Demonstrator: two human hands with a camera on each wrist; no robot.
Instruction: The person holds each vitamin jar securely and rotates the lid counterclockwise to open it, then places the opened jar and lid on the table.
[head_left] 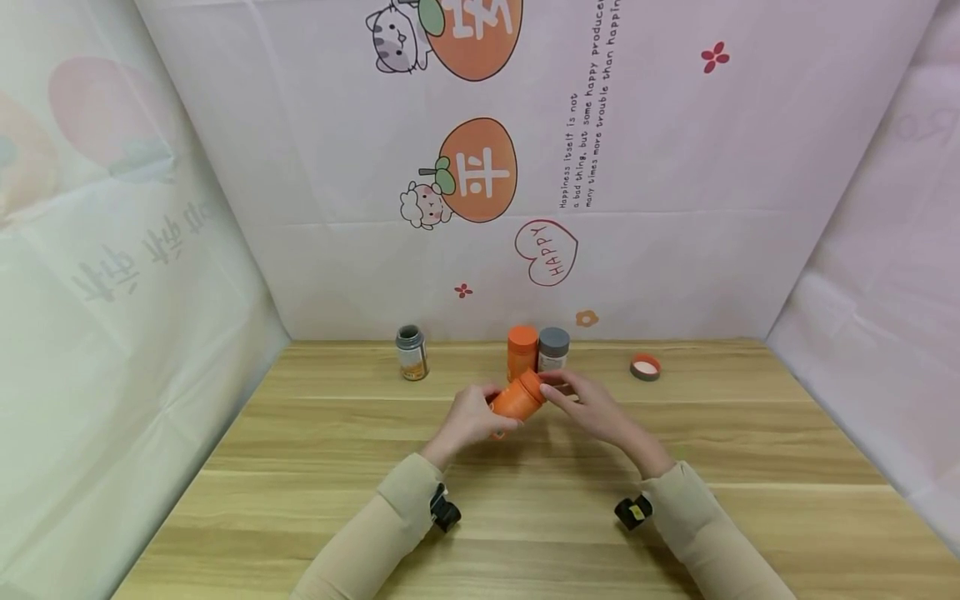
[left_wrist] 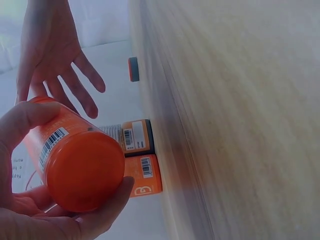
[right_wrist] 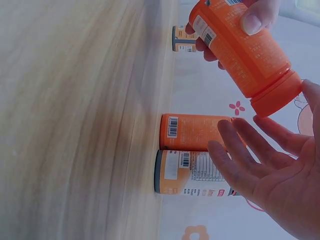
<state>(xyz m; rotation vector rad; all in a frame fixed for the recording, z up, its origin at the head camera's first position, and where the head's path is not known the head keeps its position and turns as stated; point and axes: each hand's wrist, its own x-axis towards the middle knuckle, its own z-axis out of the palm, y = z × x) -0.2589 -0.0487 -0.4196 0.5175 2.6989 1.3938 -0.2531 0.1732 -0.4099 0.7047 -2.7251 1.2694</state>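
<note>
Tilted in the air, an orange bottle (head_left: 516,400) with an orange cap (right_wrist: 276,93) is gripped round its body by my left hand (head_left: 467,417). The bottle's base faces the left wrist camera. At the cap end, my right hand (head_left: 592,408) has its thumb and index finger on opposite sides of the cap, pinching it; its other fingers are spread. Just behind the hands stand a second orange bottle (head_left: 522,346) and a grey-capped bottle (head_left: 553,343), side by side, their lower parts partly hidden in the head view.
An uncapped grey-necked bottle (head_left: 412,354) stands at the back left of the wooden table (head_left: 315,500). A loose grey and orange cap (head_left: 645,367) lies at the back right. Printed white cloth (head_left: 645,267) rises behind the table and along both sides.
</note>
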